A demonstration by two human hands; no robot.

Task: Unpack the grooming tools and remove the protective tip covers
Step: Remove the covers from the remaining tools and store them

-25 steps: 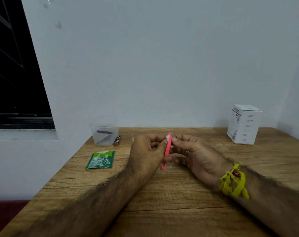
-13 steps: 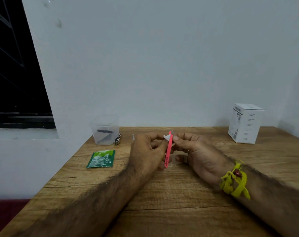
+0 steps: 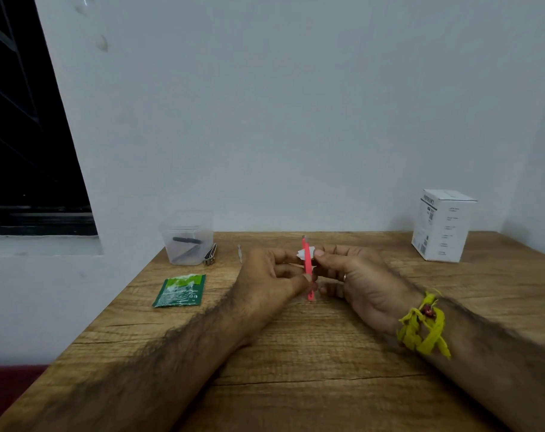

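Note:
A slim pink tweezer (image 3: 308, 269) stands nearly upright above the middle of the wooden table (image 3: 296, 353). My left hand (image 3: 271, 279) grips its lower shaft. My right hand (image 3: 355, 275) pinches a small white tip cover (image 3: 305, 254) that sits partway down the tweezer, below its bare metal tip. A clear plastic container (image 3: 187, 238) with a dark tool inside stands at the back left, a metal nail clipper (image 3: 210, 254) leans beside it, and a thin pale tool (image 3: 239, 253) lies on the table just to the right.
A green sachet (image 3: 180, 290) lies flat on the table's left side. A white cardboard box (image 3: 442, 225) stands at the back right near the wall. The table's left edge runs beside a window sill (image 3: 44, 244).
The tweezer has been raised slightly and held more upright. The white cover sits a little lower on the shaft, with the metal tip showing above it.

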